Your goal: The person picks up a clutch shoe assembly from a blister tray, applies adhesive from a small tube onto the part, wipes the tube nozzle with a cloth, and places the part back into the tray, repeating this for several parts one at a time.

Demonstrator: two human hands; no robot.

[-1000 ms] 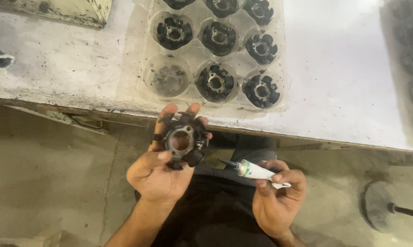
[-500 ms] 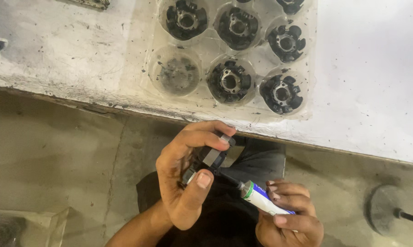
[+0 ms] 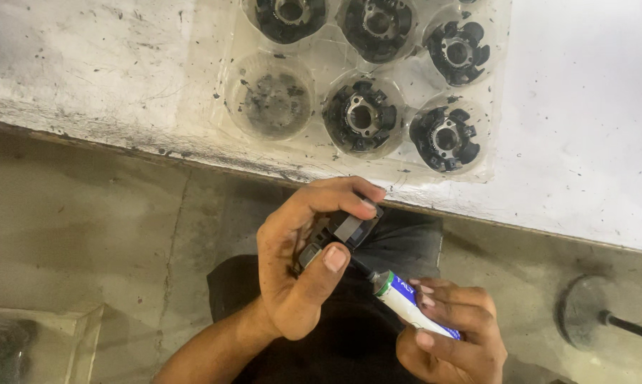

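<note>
My left hand [image 3: 300, 270] grips a round black metal part [image 3: 339, 231] turned on edge, thumb on its near side and fingers curled over the top. My right hand [image 3: 452, 334] holds a small white tube [image 3: 406, 302] with a green collar, and its dark nozzle touches the part's lower edge. Both hands hover over my lap, just in front of the table edge. Directly above them a clear plastic tray [image 3: 228, 92] on the white table [image 3: 591, 121] holds several similar black parts [image 3: 360, 117], with one pocket [image 3: 277, 103] empty.
The table's worn front edge [image 3: 122, 135] runs across the view. Below lies a concrete floor [image 3: 86, 235]. A clear plastic container [image 3: 36, 341] sits at lower left, and a round dark base with a rod [image 3: 598, 313] stands at lower right.
My left hand turned the black part from face-up to on edge and closed over it. My right hand brought the tube's nozzle up to the part.
</note>
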